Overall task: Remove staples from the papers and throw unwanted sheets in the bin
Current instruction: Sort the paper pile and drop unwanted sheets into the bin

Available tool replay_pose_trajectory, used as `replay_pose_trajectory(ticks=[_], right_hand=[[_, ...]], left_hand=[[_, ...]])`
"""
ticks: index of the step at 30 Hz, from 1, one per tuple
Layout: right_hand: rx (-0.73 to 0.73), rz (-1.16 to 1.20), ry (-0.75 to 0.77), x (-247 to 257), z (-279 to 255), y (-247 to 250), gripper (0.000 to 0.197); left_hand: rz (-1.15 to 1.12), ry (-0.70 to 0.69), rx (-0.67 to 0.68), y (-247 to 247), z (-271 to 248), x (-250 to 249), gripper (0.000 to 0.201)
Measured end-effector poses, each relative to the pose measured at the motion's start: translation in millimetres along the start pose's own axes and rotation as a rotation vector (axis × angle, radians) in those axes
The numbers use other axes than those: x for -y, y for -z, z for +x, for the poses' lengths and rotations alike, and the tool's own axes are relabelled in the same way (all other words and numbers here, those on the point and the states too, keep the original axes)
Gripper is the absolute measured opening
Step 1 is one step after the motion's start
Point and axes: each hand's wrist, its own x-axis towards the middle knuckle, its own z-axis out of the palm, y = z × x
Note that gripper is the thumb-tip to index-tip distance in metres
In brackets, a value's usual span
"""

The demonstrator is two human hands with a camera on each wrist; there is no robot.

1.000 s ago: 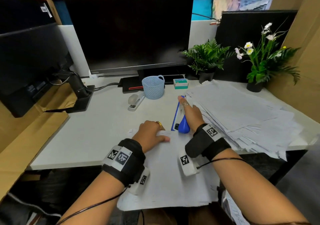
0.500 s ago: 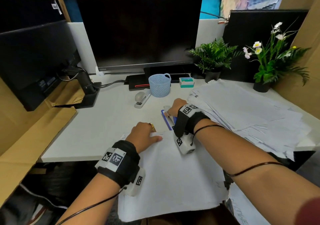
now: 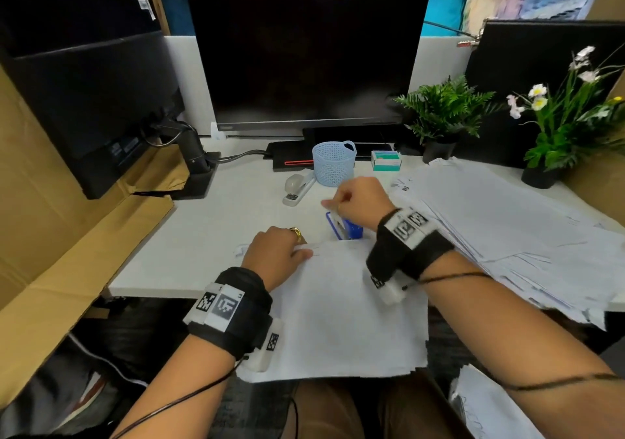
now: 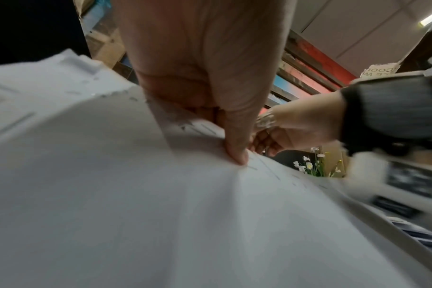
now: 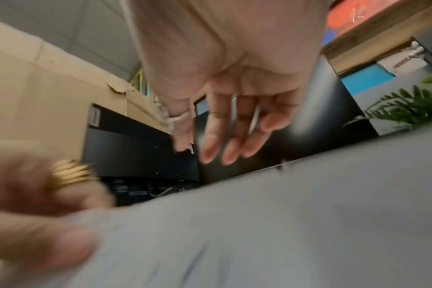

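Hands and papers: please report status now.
Left hand presses stapled papers at top edge. Right hand raised, fingers loose, holding nothing, above blue staple remover. Nothing blocking.

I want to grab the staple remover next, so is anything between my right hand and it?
Nothing visible. The right hand hovers just above the blue staple remover, which lies on the desk beyond the paper stack that the left hand presses down. The basket and stapler sit farther back.
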Motion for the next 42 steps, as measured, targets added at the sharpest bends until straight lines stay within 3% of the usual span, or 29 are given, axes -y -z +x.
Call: replay_pose_trajectory(ticks=[2,4,8,14,18,24,27,29,31,34,36,37,39,42], right_hand=[[0.175,0.11,0.116,-3,-34,1,0.028],[0.217,0.12,0.182,-17,-52,-4,0.029],[-0.137,0.115,0.203,-48,-75,-11,0.021],[-0.664,0.173,0.526,-81,-114,-24,0.025],[-0.83,-0.012,0.66,-92,-127,-23,0.024],[-0.921,-0.148,0.734,-96,-132,-17,0.019],[-0.853,-0.094,0.671,-100,-132,-16,0.029],[-0.791,0.047,0.53,-108,-136,-13,0.034],[-0.761,0.251,0.3,-118,-145,-5,0.036],[-0.695,0.523,0.001,-137,-162,15,0.054],[-0.711,0.613,-0.09,-151,-171,26,0.058],[-0.717,0.642,-0.128,-156,-176,31,0.055],[-0.71,0.612,-0.205,-167,-187,36,0.054],[-0.7,0.388,-0.256,-169,-206,48,0.062]], left_hand=[[0.061,-0.065,-0.108,1,1,0,0.031],[0.071,-0.182,-0.241,0,1,-4,0.03],[-0.02,-0.446,-0.4,-6,0,-15,0.035],[-0.104,-0.711,-0.611,-9,0,-40,0.019],[-0.191,-0.675,-0.598,-17,-1,-57,0.017],[-0.306,-0.604,-0.618,-23,-7,-69,0.016],[-0.254,-0.63,-0.642,-25,-4,-70,0.017],[-0.083,-0.688,-0.676,-23,0,-66,0.014],[0.011,-0.628,-0.686,-17,3,-61,0.044],[-0.393,-0.368,-0.5,-12,1,-60,0.08],[-0.606,-0.223,-0.24,-18,3,-67,0.071],[-0.578,-0.194,-0.156,-24,5,-72,0.059],[-0.468,-0.203,-0.123,-34,9,-85,0.041],[-0.409,-0.297,-0.103,-43,14,-112,0.029]])
